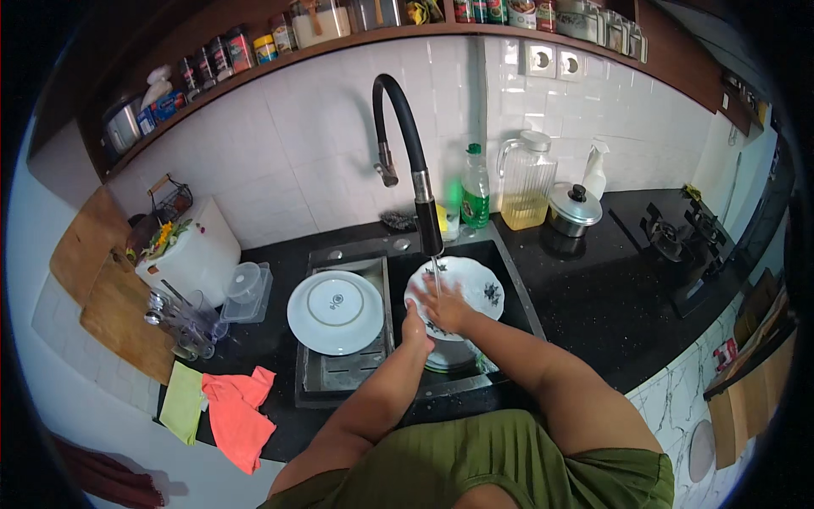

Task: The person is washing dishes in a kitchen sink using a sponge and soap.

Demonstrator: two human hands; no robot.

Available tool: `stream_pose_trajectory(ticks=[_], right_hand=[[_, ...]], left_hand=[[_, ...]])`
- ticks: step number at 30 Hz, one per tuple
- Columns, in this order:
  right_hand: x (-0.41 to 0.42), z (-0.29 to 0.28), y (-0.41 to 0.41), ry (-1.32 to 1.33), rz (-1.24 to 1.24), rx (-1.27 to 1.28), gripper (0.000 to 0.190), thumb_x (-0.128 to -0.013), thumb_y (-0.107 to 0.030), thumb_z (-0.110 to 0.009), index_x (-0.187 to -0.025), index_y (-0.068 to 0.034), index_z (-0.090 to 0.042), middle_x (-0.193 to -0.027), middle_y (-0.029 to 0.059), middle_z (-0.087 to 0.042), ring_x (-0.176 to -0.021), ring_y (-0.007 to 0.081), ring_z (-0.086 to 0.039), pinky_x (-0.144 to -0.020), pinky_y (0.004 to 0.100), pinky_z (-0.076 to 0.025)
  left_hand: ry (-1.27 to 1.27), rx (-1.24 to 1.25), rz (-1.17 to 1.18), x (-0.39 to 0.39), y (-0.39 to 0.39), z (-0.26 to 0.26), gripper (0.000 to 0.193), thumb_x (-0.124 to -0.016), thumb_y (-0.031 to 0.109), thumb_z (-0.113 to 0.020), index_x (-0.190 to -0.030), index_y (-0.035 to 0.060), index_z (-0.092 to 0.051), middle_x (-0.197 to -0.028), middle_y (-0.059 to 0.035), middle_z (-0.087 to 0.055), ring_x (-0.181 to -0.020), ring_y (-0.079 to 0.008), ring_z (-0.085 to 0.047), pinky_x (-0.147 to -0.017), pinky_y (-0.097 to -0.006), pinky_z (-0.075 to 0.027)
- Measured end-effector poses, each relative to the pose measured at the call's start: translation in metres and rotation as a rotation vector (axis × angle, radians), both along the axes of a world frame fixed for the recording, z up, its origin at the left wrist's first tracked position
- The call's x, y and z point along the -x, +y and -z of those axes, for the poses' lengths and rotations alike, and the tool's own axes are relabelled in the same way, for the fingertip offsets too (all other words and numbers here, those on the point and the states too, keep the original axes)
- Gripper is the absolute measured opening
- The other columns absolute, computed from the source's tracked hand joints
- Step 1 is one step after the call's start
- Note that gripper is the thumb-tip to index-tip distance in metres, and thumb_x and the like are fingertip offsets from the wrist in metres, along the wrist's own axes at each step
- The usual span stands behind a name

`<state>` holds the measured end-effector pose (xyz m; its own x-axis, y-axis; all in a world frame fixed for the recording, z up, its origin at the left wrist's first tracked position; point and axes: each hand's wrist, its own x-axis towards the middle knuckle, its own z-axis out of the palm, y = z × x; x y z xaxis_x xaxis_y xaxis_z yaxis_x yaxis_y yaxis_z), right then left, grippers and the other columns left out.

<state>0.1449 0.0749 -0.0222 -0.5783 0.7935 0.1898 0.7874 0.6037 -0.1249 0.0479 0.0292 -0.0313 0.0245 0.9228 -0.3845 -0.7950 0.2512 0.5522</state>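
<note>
A white plate with a scalloped rim and dark flower prints (474,280) is tilted under the running tap, above the black sink basin (521,318). My left hand (416,327) grips its lower left edge. Spread over the plate's face is my right hand (445,305), slightly blurred, with water falling on it. The black flexible faucet (427,216) pours a thin stream from straight above. Below the held plate, more dishes (448,356) lie in the basin, partly hidden by my hands. A white plate (337,324) rests upside down on the drainer tray (356,372) at the left.
Right of the sink stand a green dish soap bottle (474,191), a glass pitcher (526,184), a small lidded pot (574,210) and a gas hob (674,238). Glasses (200,318), a plastic container (247,299) and cloths (238,407) are leftward. A shelf (356,44) overhangs the wall.
</note>
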Motion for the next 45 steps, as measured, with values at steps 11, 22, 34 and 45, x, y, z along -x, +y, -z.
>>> stream_pose_trajectory(ticks=[11, 22, 34, 45], right_hand=[[-0.001, -0.022, 0.002, -0.008, -0.085, 0.122, 0.058, -0.083, -0.039, -0.039, -0.134, -0.022, -0.020, -0.141, 0.0116, -0.012, -0.130, 0.0308, -0.009, -0.098, 0.0579, -0.007], [-0.004, -0.011, -0.019, -0.030, -0.157, 0.350, 0.056, -0.087, -0.040, -0.028, -0.135, -0.014, -0.014, -0.139, 0.0150, -0.013, -0.128, 0.0342, -0.011, -0.099, 0.0554, -0.013], [-0.064, -0.048, 0.006, -0.339, 0.264, 0.052, 0.072, -0.079, -0.062, -0.027, -0.136, -0.021, -0.014, -0.142, 0.0100, -0.003, -0.130, 0.0285, 0.006, -0.096, 0.0590, 0.008], [0.031, 0.008, 0.022, 0.546, -0.048, -0.253, 0.040, -0.081, -0.027, -0.048, -0.116, -0.008, -0.048, -0.127, 0.0213, -0.032, -0.124, 0.0338, -0.023, -0.098, 0.0509, -0.020]], left_hand=[[0.009, 0.129, -0.029, -0.001, 0.007, 0.003, 0.053, -0.086, 0.051, -0.033, -0.118, 0.0106, -0.044, -0.116, -0.0067, -0.050, -0.104, -0.0249, -0.049, -0.086, -0.0429, -0.039], [0.011, 0.089, -0.069, 0.000, -0.005, -0.008, 0.051, -0.087, 0.049, -0.031, -0.118, 0.0100, -0.043, -0.115, -0.0081, -0.049, -0.104, -0.0257, -0.047, -0.085, -0.0417, -0.039], [0.028, 0.096, -0.053, -0.003, 0.004, -0.008, 0.048, -0.087, 0.048, -0.035, -0.120, 0.0130, -0.041, -0.115, -0.0042, -0.050, -0.102, -0.0222, -0.051, -0.083, -0.0379, -0.043], [0.253, -0.049, 0.057, -0.003, 0.002, 0.001, 0.064, -0.086, 0.055, -0.026, -0.132, 0.0103, -0.024, -0.132, -0.0101, -0.033, -0.121, -0.0273, -0.032, -0.096, -0.0412, -0.029]])
